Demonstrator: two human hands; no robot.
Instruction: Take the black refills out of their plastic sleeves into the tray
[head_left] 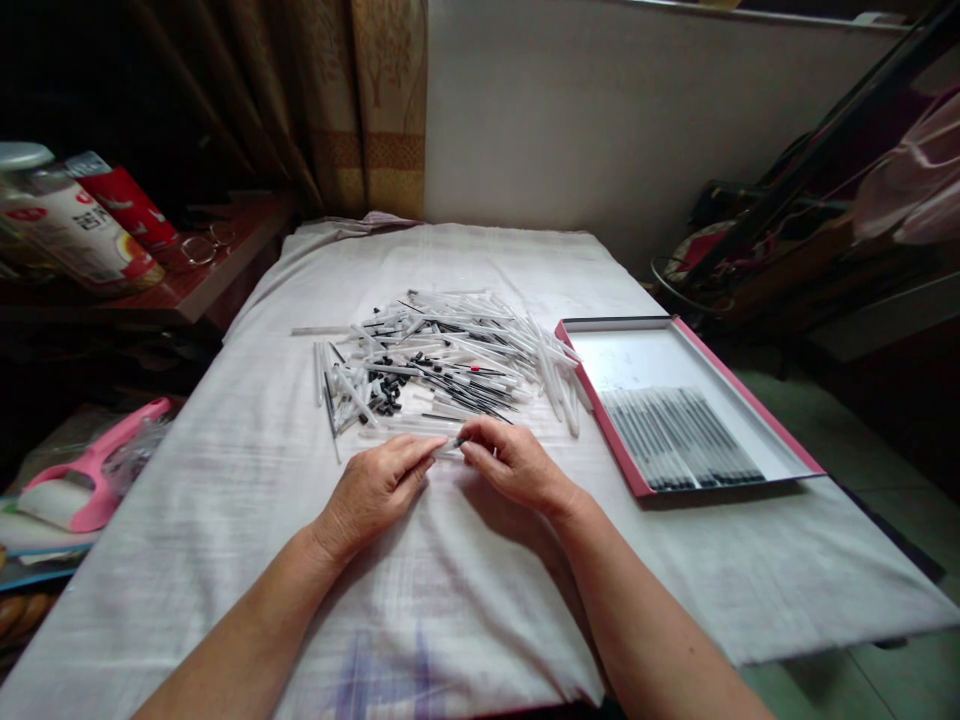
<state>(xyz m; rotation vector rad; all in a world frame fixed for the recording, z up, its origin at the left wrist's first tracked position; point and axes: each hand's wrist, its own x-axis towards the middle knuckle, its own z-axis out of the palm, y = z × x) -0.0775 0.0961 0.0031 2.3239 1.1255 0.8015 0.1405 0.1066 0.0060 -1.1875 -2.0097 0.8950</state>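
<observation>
My left hand (379, 488) is closed in a pinch on a clear plastic pen (448, 448), held level low over the cloth. My right hand (517, 465) pinches the pen's other end, where a small dark piece shows between thumb and forefinger. Just beyond both hands spreads a loose pile of pen parts: clear barrels (491, 335), thin dark refills (469, 385) and small black caps or plugs (384, 392). One red piece (475, 369) lies among them. To the right, a row of pens (682, 438) lies side by side in a shallow pink-edged box (619, 440).
A white cloth (247, 560) covers the table. At left, a side table (217, 270) bears a labelled jar (75, 230), a red can (135, 200) and glasses (208, 243). A pink-handled tape dispenser or roller (97, 470) sits below. Curtain (390, 110) and wall (540, 120) stand behind.
</observation>
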